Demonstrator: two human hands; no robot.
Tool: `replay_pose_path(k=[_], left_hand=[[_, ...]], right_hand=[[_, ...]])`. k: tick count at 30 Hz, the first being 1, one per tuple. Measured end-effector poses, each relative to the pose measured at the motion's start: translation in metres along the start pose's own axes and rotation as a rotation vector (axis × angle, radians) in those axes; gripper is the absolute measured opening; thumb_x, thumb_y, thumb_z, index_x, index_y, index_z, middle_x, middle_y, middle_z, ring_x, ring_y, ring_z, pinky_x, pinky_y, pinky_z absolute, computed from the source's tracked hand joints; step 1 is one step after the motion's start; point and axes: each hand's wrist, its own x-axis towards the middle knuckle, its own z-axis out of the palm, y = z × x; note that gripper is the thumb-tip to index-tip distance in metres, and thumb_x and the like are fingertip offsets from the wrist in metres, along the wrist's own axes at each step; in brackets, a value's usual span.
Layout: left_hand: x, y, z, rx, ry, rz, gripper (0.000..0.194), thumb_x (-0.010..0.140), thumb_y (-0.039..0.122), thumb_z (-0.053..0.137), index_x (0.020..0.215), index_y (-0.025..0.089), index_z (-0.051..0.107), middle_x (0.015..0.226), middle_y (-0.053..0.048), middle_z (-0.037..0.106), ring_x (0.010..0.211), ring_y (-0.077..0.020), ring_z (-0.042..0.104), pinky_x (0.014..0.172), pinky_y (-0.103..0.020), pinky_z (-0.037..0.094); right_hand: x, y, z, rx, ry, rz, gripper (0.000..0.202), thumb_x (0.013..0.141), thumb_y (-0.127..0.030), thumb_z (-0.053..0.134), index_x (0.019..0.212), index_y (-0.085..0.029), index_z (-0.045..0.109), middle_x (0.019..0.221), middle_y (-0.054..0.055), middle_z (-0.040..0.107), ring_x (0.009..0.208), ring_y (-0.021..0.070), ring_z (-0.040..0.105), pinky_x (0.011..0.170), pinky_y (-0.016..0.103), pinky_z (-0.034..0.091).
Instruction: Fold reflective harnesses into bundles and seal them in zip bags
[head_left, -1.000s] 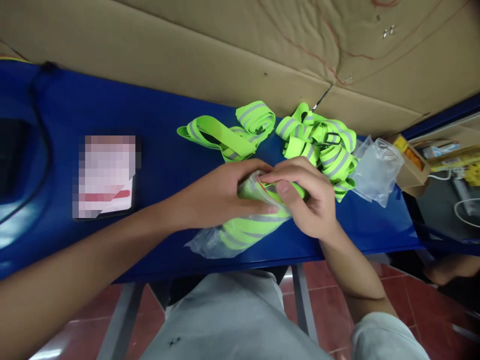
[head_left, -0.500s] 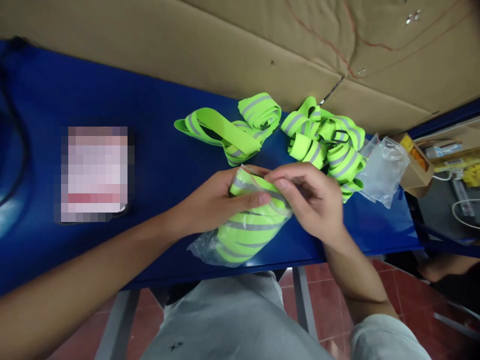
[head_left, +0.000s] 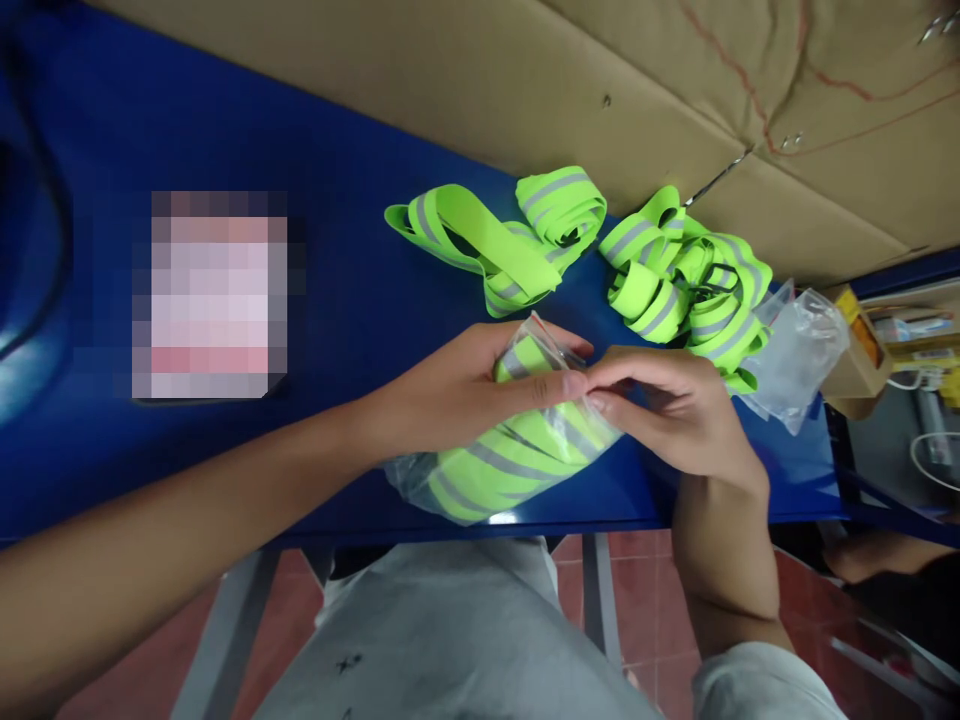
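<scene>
A clear plastic zip bag (head_left: pixel 517 455) holds rolled neon-green reflective strap with grey stripes. It is at the blue table's front edge, its opening with a red line facing away from me. My left hand (head_left: pixel 487 385) grips the bag near its opening, thumb across the top and fingers behind. At the right end of the opening, my right hand (head_left: pixel 667 400) pinches the bag's edge between thumb and fingertips. Just beyond my hands lie a loose reflective strap (head_left: pixel 480 240) and a tangled pile of more straps (head_left: pixel 690 280) with a black buckle.
Clear plastic bags (head_left: pixel 799 350) lie right of the pile, beside a small cardboard box (head_left: pixel 859 360). A brown cardboard panel (head_left: pixel 525 90) stands along the back of the blue table (head_left: pixel 337 280). A blurred-out rectangular item (head_left: pixel 210 300) lies at the left.
My right thumb and fingers have slid along the bag's opening to its right end. My left thumb now reaches further along the edge. The whole view has shifted and tilted slightly.
</scene>
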Motion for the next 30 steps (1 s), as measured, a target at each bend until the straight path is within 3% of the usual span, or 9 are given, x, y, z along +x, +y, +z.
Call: replay_pose_path(k=[3,5,8,13,18,21,24,27,30], left_hand=[[-0.003,0.002,0.002,0.013,-0.001,-0.019,0.042,0.09,0.05,0.074,0.12,0.02,0.074,0.107,-0.005,0.08,0.096,-0.0226,0.075,0.086,-0.033,0.059],[-0.004,0.001,0.002,0.052,0.052,-0.034,0.038,0.091,0.052,0.072,0.113,0.021,0.077,0.101,-0.003,0.08,0.092,-0.0215,0.075,0.085,-0.032,0.059],[-0.004,-0.001,0.002,0.052,0.185,-0.04,0.033,0.091,0.052,0.072,0.105,0.023,0.08,0.098,-0.002,0.081,0.094,-0.0221,0.075,0.086,-0.031,0.059],[-0.003,-0.006,0.001,-0.255,0.333,-0.106,0.043,0.088,0.056,0.076,0.114,0.022,0.08,0.111,-0.005,0.081,0.099,-0.0235,0.076,0.083,-0.03,0.06],[0.0,-0.014,0.001,-0.508,0.261,-0.186,0.053,0.078,0.042,0.09,0.126,0.027,0.074,0.12,-0.005,0.079,0.103,-0.0219,0.076,0.085,-0.029,0.062],[0.0,-0.018,0.0,-0.536,0.166,-0.241,0.046,0.076,0.038,0.092,0.117,0.026,0.078,0.118,-0.006,0.08,0.102,-0.0242,0.077,0.083,-0.03,0.063],[-0.002,-0.02,-0.004,-0.498,0.035,-0.342,0.032,0.079,0.04,0.089,0.104,0.022,0.082,0.106,-0.007,0.082,0.091,-0.0241,0.078,0.076,-0.029,0.063],[-0.004,-0.017,-0.013,-0.467,-0.127,-0.44,0.033,0.079,0.038,0.088,0.106,0.02,0.082,0.099,-0.008,0.082,0.084,-0.0228,0.078,0.075,-0.028,0.063],[-0.004,-0.014,-0.021,-0.434,-0.225,-0.46,0.036,0.081,0.037,0.087,0.111,0.018,0.082,0.106,-0.01,0.082,0.091,-0.024,0.078,0.081,-0.029,0.063]], right_hand=[[0.005,-0.002,-0.006,0.039,-0.207,-0.15,0.028,0.106,-0.04,0.056,0.107,-0.022,0.077,0.096,0.007,0.075,0.09,0.0161,0.069,0.084,0.031,0.058],[0.006,0.0,-0.006,0.012,-0.264,-0.175,0.035,0.104,-0.049,0.056,0.112,-0.023,0.078,0.1,0.008,0.073,0.098,0.0184,0.069,0.09,0.034,0.057],[0.005,0.007,-0.001,-0.029,-0.129,-0.12,0.028,0.097,-0.037,0.071,0.123,-0.027,0.076,0.108,0.006,0.072,0.102,0.018,0.068,0.092,0.031,0.056],[0.003,0.018,0.004,0.061,0.052,0.055,0.05,0.088,-0.033,0.082,0.134,-0.029,0.065,0.127,0.007,0.063,0.117,0.0207,0.063,0.097,0.031,0.056],[0.009,0.028,0.007,0.29,0.104,0.161,0.041,0.083,-0.039,0.085,0.118,-0.025,0.066,0.121,0.005,0.062,0.102,0.0166,0.066,0.085,0.028,0.059],[0.008,0.035,0.006,0.206,0.131,0.079,0.025,0.091,-0.037,0.078,0.108,-0.022,0.07,0.117,0.006,0.061,0.105,0.0165,0.063,0.088,0.028,0.055],[0.001,0.039,-0.001,0.155,0.061,-0.02,0.009,0.096,-0.026,0.072,0.092,-0.018,0.068,0.102,0.006,0.061,0.096,0.0142,0.061,0.083,0.027,0.051],[-0.008,0.04,-0.014,0.267,-0.002,-0.056,0.027,0.098,-0.023,0.068,0.073,-0.016,0.059,0.088,0.003,0.059,0.082,0.0127,0.06,0.078,0.028,0.05],[-0.011,0.034,-0.021,0.32,-0.009,-0.053,0.017,0.099,-0.028,0.069,0.088,-0.016,0.068,0.092,0.006,0.064,0.088,0.0149,0.062,0.08,0.029,0.052]])
